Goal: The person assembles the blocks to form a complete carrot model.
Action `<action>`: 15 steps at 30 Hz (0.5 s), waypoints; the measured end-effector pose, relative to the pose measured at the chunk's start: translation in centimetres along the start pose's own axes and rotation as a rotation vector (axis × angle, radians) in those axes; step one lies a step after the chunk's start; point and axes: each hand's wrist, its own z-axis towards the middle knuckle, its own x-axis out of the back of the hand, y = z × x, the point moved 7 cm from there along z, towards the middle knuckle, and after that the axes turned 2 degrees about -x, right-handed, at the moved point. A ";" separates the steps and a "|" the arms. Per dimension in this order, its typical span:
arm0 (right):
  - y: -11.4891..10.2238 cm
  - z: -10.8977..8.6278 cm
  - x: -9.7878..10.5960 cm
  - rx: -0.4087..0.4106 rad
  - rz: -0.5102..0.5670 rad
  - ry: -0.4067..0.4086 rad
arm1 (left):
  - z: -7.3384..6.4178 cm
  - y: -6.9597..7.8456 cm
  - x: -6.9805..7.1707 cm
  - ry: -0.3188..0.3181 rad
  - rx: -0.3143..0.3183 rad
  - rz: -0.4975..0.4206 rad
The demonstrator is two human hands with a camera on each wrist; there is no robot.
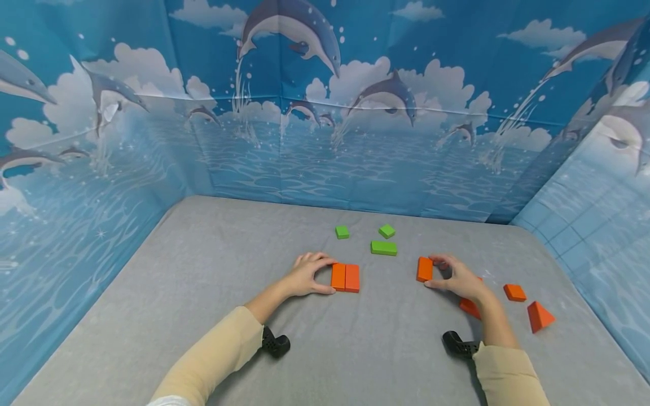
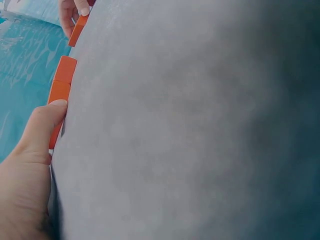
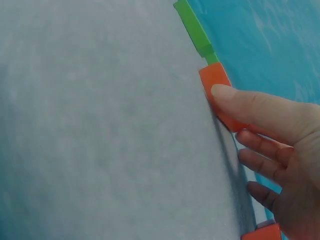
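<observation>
Two orange rectangular blocks lie side by side, touching along their long edges, near the middle of the grey surface. My left hand (image 1: pixel 303 276) pinches the left block (image 1: pixel 338 277) between thumb and fingers at its near and far ends; the right block (image 1: pixel 352 278) is free of the hand. Farther right, my right hand (image 1: pixel 459 277) holds another orange block (image 1: pixel 424 270) by its ends. In the right wrist view the thumb (image 3: pixel 225 93) lies on that block, and a dark shadow runs beside it. Whether it touches the cloth, I cannot tell.
Beyond the hands lie a green square block (image 1: pixel 342 232), another green block (image 1: pixel 387 231) and a longer green bar (image 1: pixel 383 248). Partly behind the right wrist is an orange piece (image 1: pixel 470 308). Right of it are an orange block (image 1: pixel 515 292) and an orange triangular piece (image 1: pixel 540 317). Dolphin-print curtains (image 1: pixel 315 158) surround the surface.
</observation>
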 end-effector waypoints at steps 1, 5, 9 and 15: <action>-0.2 0.0 0.0 0.005 -0.001 0.003 | 0.0 0.0 0.0 0.000 0.001 -0.002; -1.4 0.1 -0.4 0.050 0.011 0.004 | -0.1 0.0 0.0 -0.002 0.003 -0.006; -3.9 0.5 -1.6 0.147 0.027 -0.021 | -0.1 0.0 0.1 0.001 0.003 -0.006; -7.8 1.2 -4.4 0.282 0.069 -0.095 | 0.0 0.0 0.1 0.003 0.002 -0.005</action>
